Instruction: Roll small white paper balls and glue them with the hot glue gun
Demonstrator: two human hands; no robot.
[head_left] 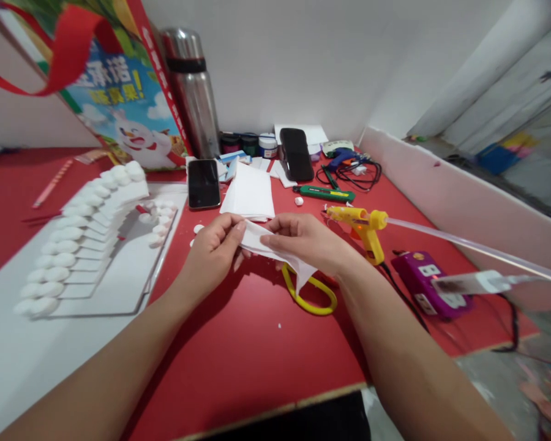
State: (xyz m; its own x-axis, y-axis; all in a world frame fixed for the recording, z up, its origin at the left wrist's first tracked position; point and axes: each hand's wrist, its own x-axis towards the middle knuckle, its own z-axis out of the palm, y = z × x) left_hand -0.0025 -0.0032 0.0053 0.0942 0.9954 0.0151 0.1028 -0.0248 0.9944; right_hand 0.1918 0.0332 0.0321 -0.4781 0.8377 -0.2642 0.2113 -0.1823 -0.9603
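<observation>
Holding a thin white sheet with two hands

Both hands have the same thin white sheet [252, 236] between them, over the red table [239, 367]. The left hand [213, 251] pinches one end with its thumb and fingers. The right hand [305, 242] pinches farther along. Maybe they hold it at two spots because it is so floppy: a loose corner hangs down past the right hand. A white pile [248, 196] sits just behind the hands, which seems a handy place for it. The yellow glue gun [362, 223] is on the right, perhaps so that hand can reach it. The white step model [80, 291] is off to the left, maybe to keep it out of the way.

Some parts are hard to see. The right fingertips are partly behind the sheet. A yellow loop [319, 311] peeks out under it, and I cannot tell what it belongs to. The clear stick [477, 250] in the glue gun runs out of view, and the floor at the far right is blurry.
</observation>
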